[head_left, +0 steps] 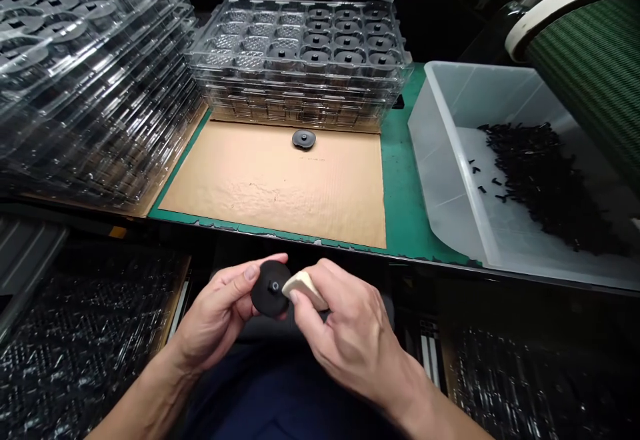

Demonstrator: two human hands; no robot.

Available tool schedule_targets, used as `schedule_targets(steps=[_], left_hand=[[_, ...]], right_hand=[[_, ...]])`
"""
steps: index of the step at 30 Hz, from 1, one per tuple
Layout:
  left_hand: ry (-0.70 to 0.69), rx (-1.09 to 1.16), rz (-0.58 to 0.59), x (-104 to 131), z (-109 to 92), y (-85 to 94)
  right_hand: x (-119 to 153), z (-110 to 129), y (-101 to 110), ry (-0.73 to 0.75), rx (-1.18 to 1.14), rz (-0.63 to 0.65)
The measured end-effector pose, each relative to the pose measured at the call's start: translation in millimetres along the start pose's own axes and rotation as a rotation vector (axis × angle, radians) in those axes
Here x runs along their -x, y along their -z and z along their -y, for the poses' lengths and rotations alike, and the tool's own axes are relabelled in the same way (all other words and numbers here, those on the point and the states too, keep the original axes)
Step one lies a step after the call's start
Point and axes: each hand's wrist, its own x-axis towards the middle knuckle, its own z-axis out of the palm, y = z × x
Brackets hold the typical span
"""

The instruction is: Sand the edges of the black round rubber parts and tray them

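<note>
Between thumb and fingers, my left hand (220, 307) grips a round black plastic part (265, 297) with a small raised stub at its middle, in front of the table edge. My right hand (350, 327) is closed on a pale cream pad (309, 287), perhaps foam or folded cloth. The pad's tip is beside the stub; whether it touches the part I cannot tell. A similar black part (304, 139) lies on the cardboard sheet (270, 180) beyond my hands.
Clear plastic trays (300, 80), the top one partly filled with black parts, stand behind the cardboard. A tall tray stack (90, 80) rises at left. At right, a translucent bin (435, 153) holds small black pieces (545, 180), under a green conveyor belt (595, 60).
</note>
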Motion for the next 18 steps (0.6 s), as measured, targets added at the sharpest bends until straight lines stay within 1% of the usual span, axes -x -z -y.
schedule_targets(steps=[2, 3, 4, 5, 8, 9, 10, 13, 14, 15, 16, 18], left_hand=[[0.049, -0.046, 0.109, -1, 0, 0.7], [0.054, -0.052, 0.143, -1, 0, 0.8], [0.043, -0.045, 0.146, -1, 0, 0.8], [0.017, -0.028, 0.115, -2, 0, 0.7], [-0.068, 0.013, -0.048, -2, -2, 0.9], [-0.067, 0.001, -0.062, -2, -3, 1.2], [-0.046, -0.023, -0.043, -3, -3, 1.7], [0.063, -0.099, 0.126, -3, -4, 2.7], [0.077, -0.099, 0.158, -3, -4, 2.7], [0.065, -0.084, 0.157, -3, -3, 2.5], [0.035, -0.057, 0.123, -3, -3, 2.4], [-0.054, 0.004, 0.002, -2, -3, 2.4]], right_hand=[[-2, -2, 0, 0.085, 0.037, 0.014], [-3, -3, -1, 0.122, 0.044, 0.014], [-4, -4, -1, 0.137, 0.033, 0.005], [-4, -5, -2, 0.118, 0.005, -0.008], [-2, -6, -6, -0.024, -0.121, -0.032], [-1, -7, -6, -0.043, -0.133, -0.026], [0, -7, -7, -0.031, -0.120, -0.015], [0, -7, -7, 0.104, -0.024, 0.000], [0, -6, -7, 0.132, -0.011, -0.003], [-1, -6, -8, 0.131, -0.019, -0.016], [-1, -5, -8, 0.101, -0.046, -0.032], [0, -3, -10, -0.008, -0.140, -0.048]])
